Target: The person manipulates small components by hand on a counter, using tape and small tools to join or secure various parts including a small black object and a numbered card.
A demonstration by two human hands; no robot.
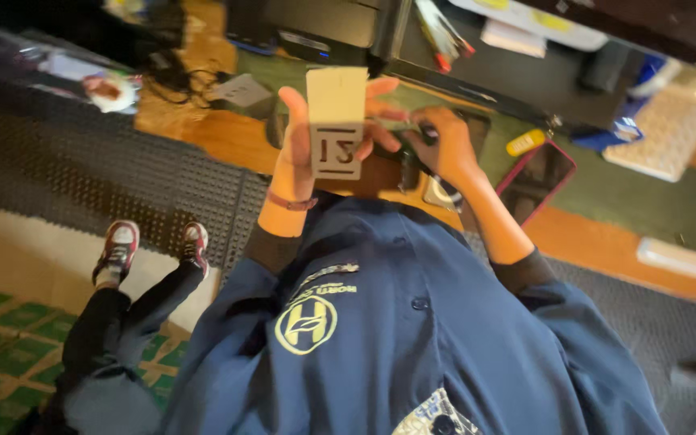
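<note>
Left hand: I see it gripping an upright beige card.
Right hand: closed around a dark tool, I think.

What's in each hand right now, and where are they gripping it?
The left hand holds a pale card upright by its side edges, thumb on one, fingers on the other. The right hand grips a small dark object; which part cannot be told.

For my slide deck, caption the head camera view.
Left hand holds up a tan card; right hand grips a dark object above a blue shirt.

Two hands, one card, two shoes.
</note>
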